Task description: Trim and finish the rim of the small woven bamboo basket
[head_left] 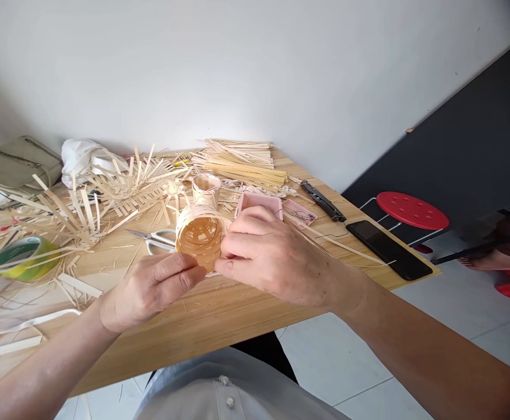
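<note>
A small round woven bamboo basket (193,214) is tilted so that its open mouth faces me. My left hand (154,286) pinches the basket's lower left rim between thumb and fingers. On the opposite side, my right hand (267,256) is closed at the rim, its fingertips pressed together there. A thin dark strand shows beside those fingertips; whether they grip it or only the rim I cannot tell. Behind the basket stands a second small woven cup (206,198). White-handled scissors (156,240) lie just left of the basket, partly hidden by it.
Bamboo strips (246,166) lie bundled near the wall, with a spread of half-woven strips (119,186) at left. A tape roll (25,258), pink box (259,202), black-handled knife (322,200) and phone (388,249) lie around. A red stool (412,210) stands beyond the table.
</note>
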The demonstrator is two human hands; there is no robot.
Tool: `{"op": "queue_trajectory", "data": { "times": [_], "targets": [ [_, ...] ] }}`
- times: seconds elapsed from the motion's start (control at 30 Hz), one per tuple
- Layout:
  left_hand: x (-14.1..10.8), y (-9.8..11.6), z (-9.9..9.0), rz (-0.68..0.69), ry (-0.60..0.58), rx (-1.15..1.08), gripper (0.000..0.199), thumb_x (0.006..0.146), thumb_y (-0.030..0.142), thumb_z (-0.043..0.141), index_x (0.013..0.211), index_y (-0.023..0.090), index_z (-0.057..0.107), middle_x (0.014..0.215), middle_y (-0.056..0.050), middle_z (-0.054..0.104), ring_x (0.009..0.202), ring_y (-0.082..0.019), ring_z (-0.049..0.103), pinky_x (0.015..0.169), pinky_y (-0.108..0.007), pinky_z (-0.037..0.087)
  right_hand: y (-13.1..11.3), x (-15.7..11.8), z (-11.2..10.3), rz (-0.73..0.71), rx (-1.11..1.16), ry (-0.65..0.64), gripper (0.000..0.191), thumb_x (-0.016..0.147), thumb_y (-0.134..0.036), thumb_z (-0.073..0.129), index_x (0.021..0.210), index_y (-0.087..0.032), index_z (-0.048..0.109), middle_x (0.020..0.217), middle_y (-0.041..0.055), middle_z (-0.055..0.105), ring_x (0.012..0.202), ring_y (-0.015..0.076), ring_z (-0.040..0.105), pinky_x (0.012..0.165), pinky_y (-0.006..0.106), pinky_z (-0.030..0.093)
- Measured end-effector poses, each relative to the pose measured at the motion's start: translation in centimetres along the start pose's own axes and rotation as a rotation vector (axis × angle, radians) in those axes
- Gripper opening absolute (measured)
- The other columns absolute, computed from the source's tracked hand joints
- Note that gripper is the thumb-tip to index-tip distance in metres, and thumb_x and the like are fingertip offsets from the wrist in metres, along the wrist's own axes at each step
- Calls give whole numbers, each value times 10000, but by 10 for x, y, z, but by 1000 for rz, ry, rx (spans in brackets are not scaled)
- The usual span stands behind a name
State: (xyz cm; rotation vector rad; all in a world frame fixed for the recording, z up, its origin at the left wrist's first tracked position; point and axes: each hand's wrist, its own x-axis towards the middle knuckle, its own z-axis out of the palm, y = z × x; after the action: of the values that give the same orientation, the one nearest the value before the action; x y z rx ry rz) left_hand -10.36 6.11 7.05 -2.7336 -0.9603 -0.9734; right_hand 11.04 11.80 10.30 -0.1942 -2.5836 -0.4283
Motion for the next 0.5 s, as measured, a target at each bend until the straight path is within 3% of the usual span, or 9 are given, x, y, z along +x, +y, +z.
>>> {"op": "queue_trajectory", "data": {
  "times": [0.23, 0.5],
  "targets": [
    [0, 0, -1, 48, 6, 41, 147, 911, 127, 423, 903, 141, 569, 754, -10, 624, 588, -73, 578, 512, -176, 432, -1, 1, 2, -1, 13, 7, 291, 906, -110, 448, 674, -159, 616, 633, -2, 500, 705, 143, 384, 714, 300, 305],
    [5, -5, 1, 52, -29, -68, 142, 889, 97, 445, 918, 141, 577, 789, -37, 612, 647, -87, 586, 548, -174, 458, 2, 1, -2, -4, -5, -20, 300, 897, -71, 455, 682, -181, 633, 616, -36, 518, 702, 121, 425, 921, 383, 263]
  ]
}}
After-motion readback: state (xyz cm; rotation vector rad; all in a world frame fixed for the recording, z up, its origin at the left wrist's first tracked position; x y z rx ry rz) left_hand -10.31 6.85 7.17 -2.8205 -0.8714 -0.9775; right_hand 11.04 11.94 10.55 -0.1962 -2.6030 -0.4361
